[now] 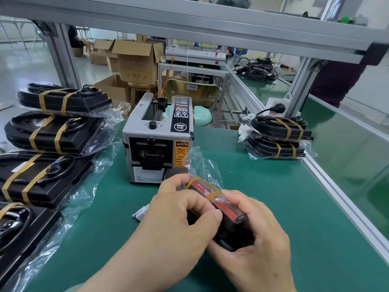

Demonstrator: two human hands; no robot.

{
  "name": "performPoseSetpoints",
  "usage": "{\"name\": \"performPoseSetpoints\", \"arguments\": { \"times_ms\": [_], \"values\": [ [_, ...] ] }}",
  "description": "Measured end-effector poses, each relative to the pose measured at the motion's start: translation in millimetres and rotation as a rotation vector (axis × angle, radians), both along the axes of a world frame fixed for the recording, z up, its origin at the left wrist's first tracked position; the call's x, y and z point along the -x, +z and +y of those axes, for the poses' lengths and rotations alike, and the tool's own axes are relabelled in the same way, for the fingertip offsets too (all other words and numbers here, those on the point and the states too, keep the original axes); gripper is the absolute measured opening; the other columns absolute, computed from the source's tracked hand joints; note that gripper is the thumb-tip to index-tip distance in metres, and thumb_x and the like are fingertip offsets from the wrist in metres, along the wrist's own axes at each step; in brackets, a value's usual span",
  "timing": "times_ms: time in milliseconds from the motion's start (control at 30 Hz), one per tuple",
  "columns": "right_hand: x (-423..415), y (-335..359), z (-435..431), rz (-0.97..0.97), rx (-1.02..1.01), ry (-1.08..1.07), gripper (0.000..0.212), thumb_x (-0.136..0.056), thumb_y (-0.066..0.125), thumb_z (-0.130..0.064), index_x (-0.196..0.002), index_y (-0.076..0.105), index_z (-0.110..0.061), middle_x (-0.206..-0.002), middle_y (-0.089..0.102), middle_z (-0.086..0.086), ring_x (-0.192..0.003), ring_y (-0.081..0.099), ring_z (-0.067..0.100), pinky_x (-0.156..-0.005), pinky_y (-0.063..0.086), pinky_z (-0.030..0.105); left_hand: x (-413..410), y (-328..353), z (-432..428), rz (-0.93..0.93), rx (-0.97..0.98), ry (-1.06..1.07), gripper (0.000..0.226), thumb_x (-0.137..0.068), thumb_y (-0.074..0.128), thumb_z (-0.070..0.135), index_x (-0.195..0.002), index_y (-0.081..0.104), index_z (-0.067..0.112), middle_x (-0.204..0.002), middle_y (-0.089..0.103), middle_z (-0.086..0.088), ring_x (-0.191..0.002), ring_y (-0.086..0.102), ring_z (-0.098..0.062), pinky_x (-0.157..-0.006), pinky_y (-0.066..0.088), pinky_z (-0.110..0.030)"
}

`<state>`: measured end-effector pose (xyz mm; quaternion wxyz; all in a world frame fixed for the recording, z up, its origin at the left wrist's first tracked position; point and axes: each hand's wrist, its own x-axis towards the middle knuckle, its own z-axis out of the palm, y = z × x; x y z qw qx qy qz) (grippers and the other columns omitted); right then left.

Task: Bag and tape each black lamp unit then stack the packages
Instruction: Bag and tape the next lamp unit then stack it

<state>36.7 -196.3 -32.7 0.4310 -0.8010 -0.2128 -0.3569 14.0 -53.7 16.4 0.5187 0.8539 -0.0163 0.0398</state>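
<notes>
Both my hands hold a black lamp unit [229, 234] in a clear plastic bag, low in the middle of the view, with its red-lined edge turned up. My left hand [179, 211] grips its left side, thumb pressed on the top. My right hand [256, 226] curls around its right side. A strip of brown tape [212, 194] crosses the bag at the far end, near my fingertips. The loose end of the bag [200, 163] sticks up toward the tape dispenser [157, 140].
Several bagged and taped black units [56, 131] lie in a row along the left of the green mat. Two more are stacked [277, 138] at the right by the aluminium frame post. A small white part [142, 212] lies on the mat left of my hands.
</notes>
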Motion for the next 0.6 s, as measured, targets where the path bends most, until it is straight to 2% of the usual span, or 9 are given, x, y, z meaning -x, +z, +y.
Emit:
{"name": "performPoseSetpoints", "arguments": {
  "times_ms": [300,400,500,600],
  "values": [
    [1,-1,-1,0.012,-0.006,-0.003,0.052,-0.064,0.076,-0.042,-0.106,0.069,-0.011,-0.106,0.068,-0.006,-0.099,0.063,0.008,-0.079,0.053,0.030,-2,-6,-1,-0.029,0.045,0.021,0.019,-0.056,0.064,0.054,-0.073,0.068,0.045,-0.129,0.027,0.040,-0.123,0.026,0.022,-0.087,0.026,-0.001],
    [1,0,-2,0.014,0.000,-0.006,0.052,-0.065,0.077,-0.042,-0.106,0.069,-0.011,-0.105,0.068,-0.006,-0.098,0.063,0.008,-0.079,0.053,0.028,-4,-9,1,-0.039,0.072,0.047,0.024,-0.053,0.068,0.052,-0.073,0.068,0.040,-0.125,0.032,0.039,-0.110,0.028,0.032,-0.076,0.019,0.012],
    [0,0,-1,0.015,-0.003,-0.004,0.053,-0.065,0.077,-0.044,-0.106,0.069,-0.011,-0.105,0.068,-0.006,-0.098,0.063,0.008,-0.081,0.052,0.025,-6,-13,2,-0.048,0.124,0.090,0.030,-0.050,0.073,0.048,-0.071,0.066,0.027,-0.125,0.039,0.034,-0.101,0.035,0.033,-0.070,0.021,0.012],
    [-1,-2,-2,-0.002,-0.016,0.013,0.056,-0.059,0.082,-0.041,-0.106,0.069,-0.014,-0.108,0.066,-0.013,-0.100,0.062,0.005,-0.085,0.049,0.019,-6,-14,1,-0.051,0.195,0.089,0.020,-0.059,0.070,0.045,-0.071,0.067,0.030,-0.125,0.039,0.032,-0.105,0.036,0.031,-0.071,0.021,0.012]
  ]
}}
